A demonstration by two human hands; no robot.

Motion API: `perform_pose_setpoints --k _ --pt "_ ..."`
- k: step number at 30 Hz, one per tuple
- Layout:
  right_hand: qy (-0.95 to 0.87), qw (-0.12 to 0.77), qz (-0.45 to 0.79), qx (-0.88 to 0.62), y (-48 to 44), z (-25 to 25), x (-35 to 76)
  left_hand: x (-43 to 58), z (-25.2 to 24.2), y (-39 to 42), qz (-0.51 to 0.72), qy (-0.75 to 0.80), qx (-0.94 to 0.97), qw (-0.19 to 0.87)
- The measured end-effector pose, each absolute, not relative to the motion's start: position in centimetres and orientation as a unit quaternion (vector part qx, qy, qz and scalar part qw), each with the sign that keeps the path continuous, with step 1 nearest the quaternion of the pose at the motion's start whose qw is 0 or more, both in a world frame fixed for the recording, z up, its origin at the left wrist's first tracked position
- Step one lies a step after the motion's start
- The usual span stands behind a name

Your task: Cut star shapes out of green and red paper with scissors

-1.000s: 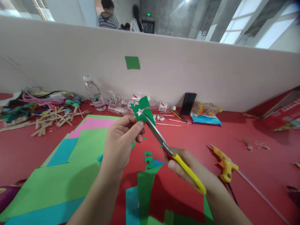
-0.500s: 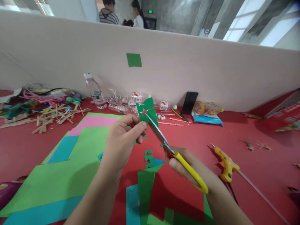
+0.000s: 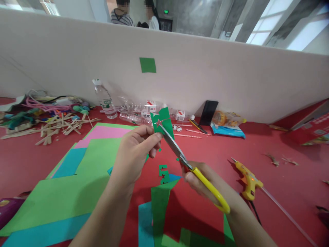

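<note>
Between thumb and fingers, my left hand (image 3: 137, 151) pinches a small dark green paper piece (image 3: 164, 118) with star-shaped cut-outs and a slit. My right hand (image 3: 199, 178) is closed round the yellow handles of a pair of scissors (image 3: 177, 147). The blades lie nearly together, their tips against the paper beside a star-shaped hole. Below the hands, a green paper scrap (image 3: 163, 174) with notched and star-shaped cuts lies on the red table (image 3: 205, 147).
Coloured sheets (image 3: 100, 161) spread across the left. A glue gun (image 3: 248, 180) with a lit light lies right. Along the white partition (image 3: 77, 55) are wooden sticks (image 3: 69, 123), plastic bottles (image 3: 105, 99), a black phone (image 3: 208, 112) and a snack packet (image 3: 227, 125).
The view has shifted very slightly. Both hands, the scissors and the green paper keep almost the same pose, with the blades still at the paper.
</note>
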State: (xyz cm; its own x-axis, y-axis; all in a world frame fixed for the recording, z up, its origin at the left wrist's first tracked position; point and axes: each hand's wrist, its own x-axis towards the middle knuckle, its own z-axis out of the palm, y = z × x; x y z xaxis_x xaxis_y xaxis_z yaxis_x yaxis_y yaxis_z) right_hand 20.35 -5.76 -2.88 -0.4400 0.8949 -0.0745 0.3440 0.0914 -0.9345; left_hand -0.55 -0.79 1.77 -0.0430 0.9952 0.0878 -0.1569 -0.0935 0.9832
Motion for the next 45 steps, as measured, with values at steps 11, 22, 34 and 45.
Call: perform_pose_setpoints --k 11,22,34,45 --pt "-0.684 0.280 0.499 -0.453 -5.83 -2.65 20.19 -0.69 1.77 -0.84 0.571 0.446 0.468 0.507" --pt "-0.693 0.283 0.479 -0.459 -6.04 -2.18 20.04 -0.61 1.94 -1.05 0.580 0.436 0.455 0.517" --pt "-0.683 0.280 0.487 -0.467 -5.85 -2.33 19.87 -0.57 1.90 -0.99 0.580 0.429 0.450 0.527" --pt "-0.670 0.290 0.506 -0.460 -5.72 -2.58 20.46 -0.45 1.75 -0.87 0.572 0.417 0.455 0.540"
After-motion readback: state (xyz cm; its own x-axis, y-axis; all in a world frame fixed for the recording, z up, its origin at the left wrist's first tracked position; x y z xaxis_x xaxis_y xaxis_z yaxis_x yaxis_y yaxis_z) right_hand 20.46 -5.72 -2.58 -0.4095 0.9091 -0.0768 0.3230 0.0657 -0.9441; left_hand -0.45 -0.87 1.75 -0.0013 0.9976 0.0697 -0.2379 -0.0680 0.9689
